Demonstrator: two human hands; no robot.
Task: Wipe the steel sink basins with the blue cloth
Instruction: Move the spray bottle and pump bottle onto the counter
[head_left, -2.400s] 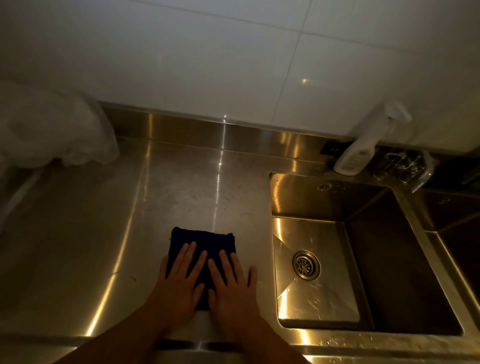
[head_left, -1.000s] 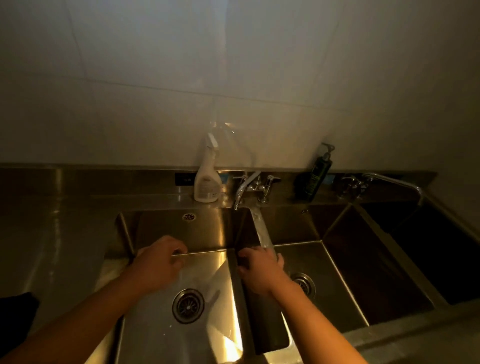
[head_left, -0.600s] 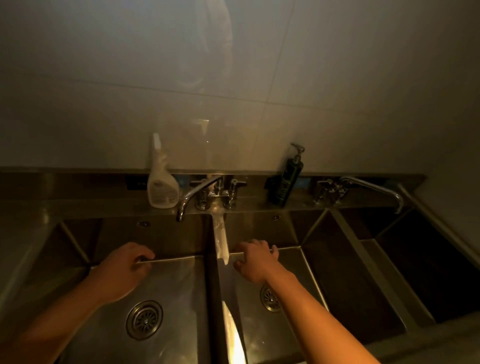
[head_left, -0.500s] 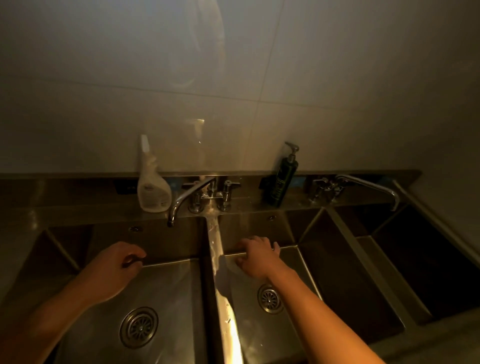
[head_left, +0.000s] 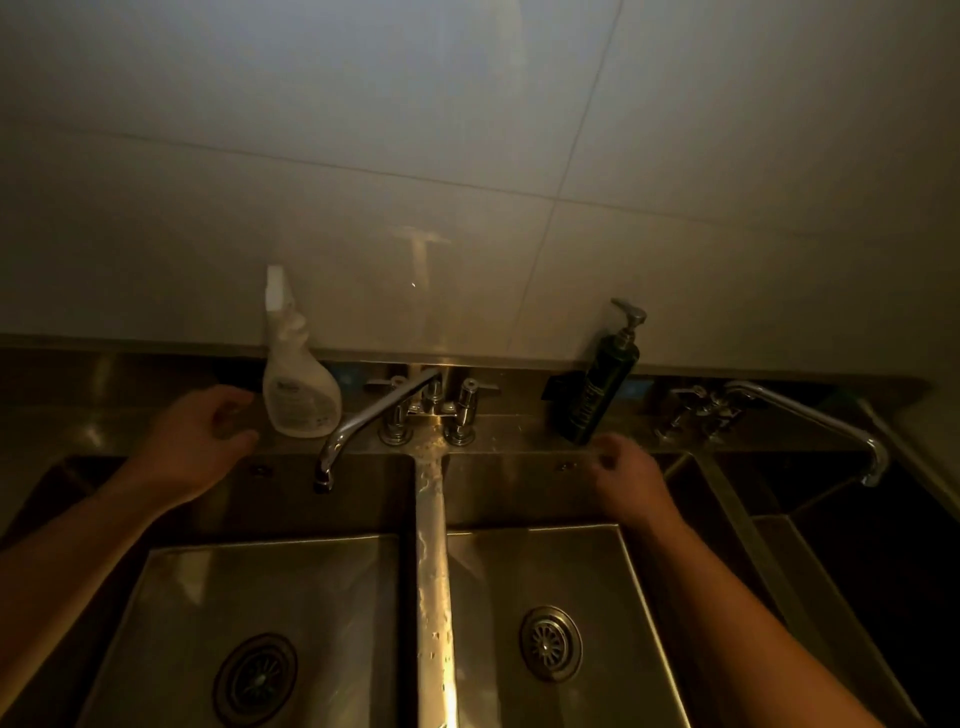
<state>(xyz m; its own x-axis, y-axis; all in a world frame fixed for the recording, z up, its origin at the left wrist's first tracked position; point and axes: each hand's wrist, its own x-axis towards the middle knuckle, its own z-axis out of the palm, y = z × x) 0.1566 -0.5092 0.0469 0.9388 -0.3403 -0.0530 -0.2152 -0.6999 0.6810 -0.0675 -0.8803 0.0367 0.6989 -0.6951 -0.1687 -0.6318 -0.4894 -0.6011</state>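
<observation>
Steel basins appeared not yet wiped: left hand and right hand were loosely curled, empty; cloth unseen.

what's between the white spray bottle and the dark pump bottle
In the head view, a chrome two-handled faucet stands between the white spray bottle and the dark pump bottle, its spout swung left.

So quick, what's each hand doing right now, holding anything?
Left hand: open, empty, beside the spray bottle.
Right hand: loosely curled, empty, near the pump bottle.
</observation>
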